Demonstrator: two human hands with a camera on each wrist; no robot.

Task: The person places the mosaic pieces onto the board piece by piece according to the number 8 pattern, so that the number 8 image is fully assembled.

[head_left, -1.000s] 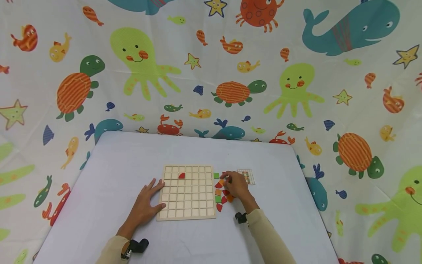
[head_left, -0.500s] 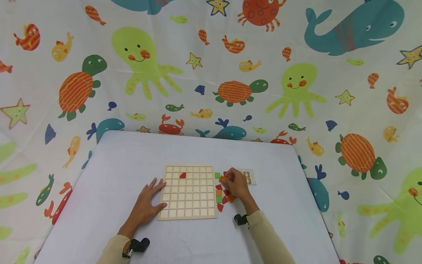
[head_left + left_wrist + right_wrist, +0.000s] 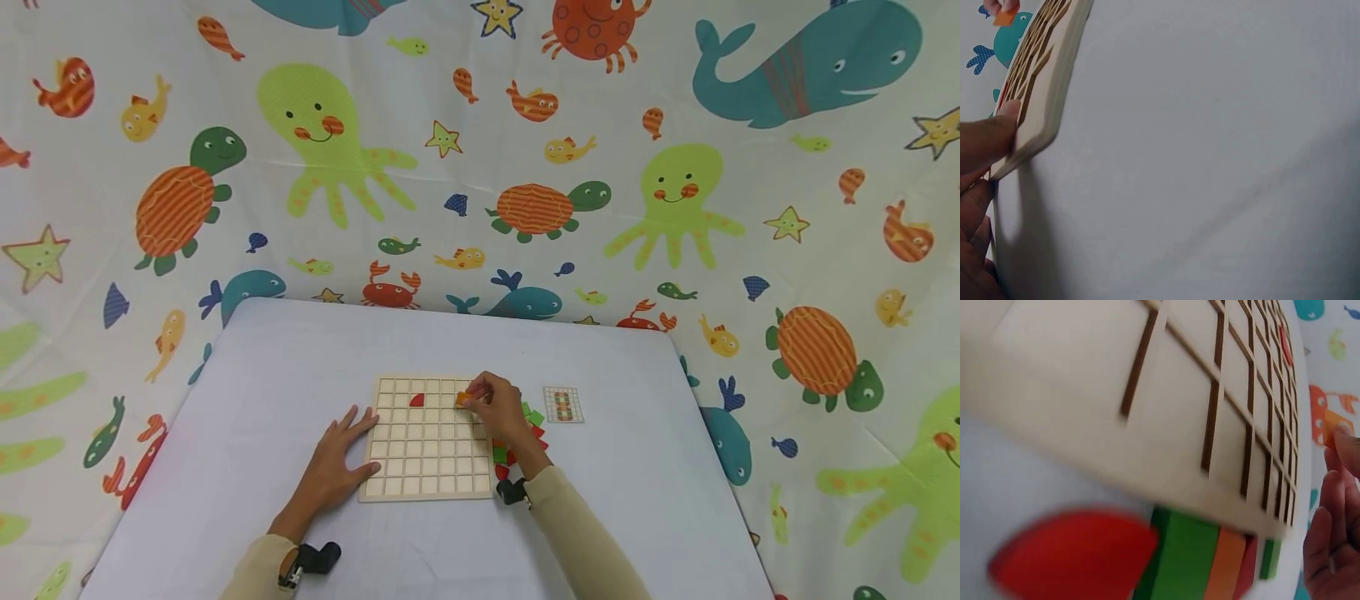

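Observation:
My right hand [image 3: 497, 408] pinches an orange block [image 3: 462, 400] between thumb and fingertips, just above the upper right part of the wooden grid board [image 3: 429, 493]. In the right wrist view the orange block [image 3: 1337, 425] shows at the fingertips. My left hand [image 3: 332, 468] rests at the board's left side, fingers spread; its thumb [image 3: 1009, 119] lies on the rim in the left wrist view. A red quarter-round piece [image 3: 417, 401] sits in a cell of the second row.
Right of the board lie several red, green and orange pieces, partly hidden by my right arm; a green piece [image 3: 536, 416] and a red piece [image 3: 502, 472] show. A small printed pattern card [image 3: 563, 405] lies beyond them on the white-covered table [image 3: 630, 467]. Behind hangs a patterned cloth [image 3: 420, 192].
My right hand has picked the orange block from the loose pieces and carried it left over the board. My left hand stays at the board's left edge.

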